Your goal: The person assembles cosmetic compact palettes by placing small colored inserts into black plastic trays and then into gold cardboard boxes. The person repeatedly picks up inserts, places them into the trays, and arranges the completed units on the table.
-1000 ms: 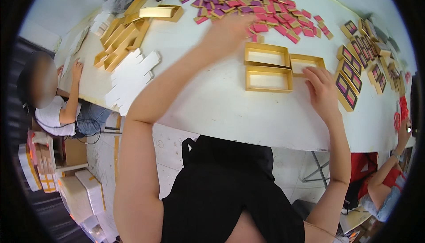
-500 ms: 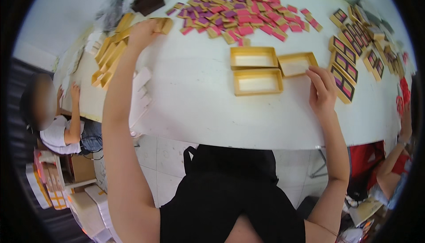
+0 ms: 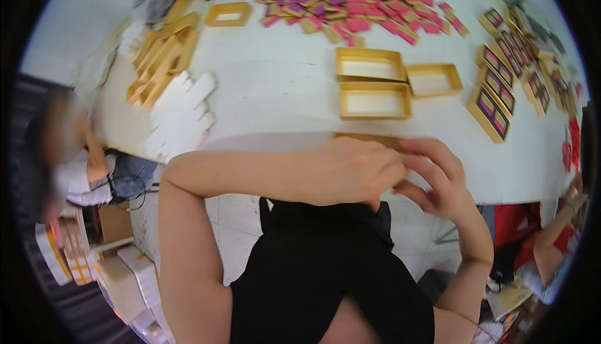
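Near the front table edge my left hand (image 3: 360,167) is closed on a gold box frame (image 3: 370,138), mostly hidden under it; only its far edge shows. My right hand (image 3: 441,178) has curved fingers at the frame's right end, and seems to grip it too. Just beyond lie several gold box frames: one at the back (image 3: 369,62), one in front of it (image 3: 375,102), and a smaller-looking one (image 3: 435,81) to their right. They appear to have white insides.
A heap of small pink, purple and gold pieces (image 3: 357,6) covers the far middle. Gold frames (image 3: 166,53) and white card pieces (image 3: 184,109) lie left, one frame (image 3: 228,14) apart. Filled boxes (image 3: 491,112) stand right. A person (image 3: 78,181) sits left; another's arm (image 3: 557,237) shows right.
My left hand has come from the frames at the far left to the front edge with a gold frame. My right hand has left the right frame and moved nearer to meet it.
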`<state>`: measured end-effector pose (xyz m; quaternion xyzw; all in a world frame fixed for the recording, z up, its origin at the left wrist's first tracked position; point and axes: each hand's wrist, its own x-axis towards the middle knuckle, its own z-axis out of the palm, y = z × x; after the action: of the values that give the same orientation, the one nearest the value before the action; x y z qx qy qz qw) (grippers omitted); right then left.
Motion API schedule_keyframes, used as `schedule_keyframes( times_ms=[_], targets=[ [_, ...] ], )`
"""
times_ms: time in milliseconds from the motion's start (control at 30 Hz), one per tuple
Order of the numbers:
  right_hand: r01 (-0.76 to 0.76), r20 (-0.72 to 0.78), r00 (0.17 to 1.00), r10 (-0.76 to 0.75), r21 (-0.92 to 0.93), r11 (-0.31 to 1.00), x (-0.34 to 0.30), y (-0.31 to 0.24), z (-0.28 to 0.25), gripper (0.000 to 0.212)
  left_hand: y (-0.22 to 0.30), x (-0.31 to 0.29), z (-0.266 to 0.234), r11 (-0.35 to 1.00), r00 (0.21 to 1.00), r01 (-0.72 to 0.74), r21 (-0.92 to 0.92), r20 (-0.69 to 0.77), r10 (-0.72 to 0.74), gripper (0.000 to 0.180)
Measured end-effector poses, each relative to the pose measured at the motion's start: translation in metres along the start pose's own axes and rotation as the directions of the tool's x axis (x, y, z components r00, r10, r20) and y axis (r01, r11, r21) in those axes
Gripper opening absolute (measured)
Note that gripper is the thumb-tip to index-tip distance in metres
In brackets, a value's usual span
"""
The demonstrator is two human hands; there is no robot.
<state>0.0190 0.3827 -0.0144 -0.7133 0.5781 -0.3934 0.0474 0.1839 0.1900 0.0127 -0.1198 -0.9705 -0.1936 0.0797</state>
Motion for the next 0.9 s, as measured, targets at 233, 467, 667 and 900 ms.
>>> schedule_keyframes(
  times_ms=[233,467,667,900],
  targets=[
    [-0.441,-0.078,0.897,0.435,-0.12,0.889,-0.066,0.028,-0.075,0.032,-0.248,-0.068,-0.078,0.634,0.771,0.609,0.477,-0.543,-0.332,0.045],
    [-0.141,0.056,0.968,0.245,-0.685,0.715,-0.023,0.045,-0.047,0.017,-0.195,-0.066,-0.072,0.381,0.684,0.707,0.596,-0.44,-0.582,0.01],
    [-0.242,-0.02,0.943,0.331,-0.725,0.645,-0.015,0.069,-0.037,0.017,-0.075,-0.047,-0.037,0.744,0.917,0.372,0.555,-0.094,-0.388,0.014],
    [-0.24,-0.001,0.948,0.32,-0.664,0.709,-0.007,0.074,-0.034,0.017,-0.098,-0.029,-0.006,0.741,0.921,0.357,0.568,-0.083,-0.381,0.02]
  ],
)
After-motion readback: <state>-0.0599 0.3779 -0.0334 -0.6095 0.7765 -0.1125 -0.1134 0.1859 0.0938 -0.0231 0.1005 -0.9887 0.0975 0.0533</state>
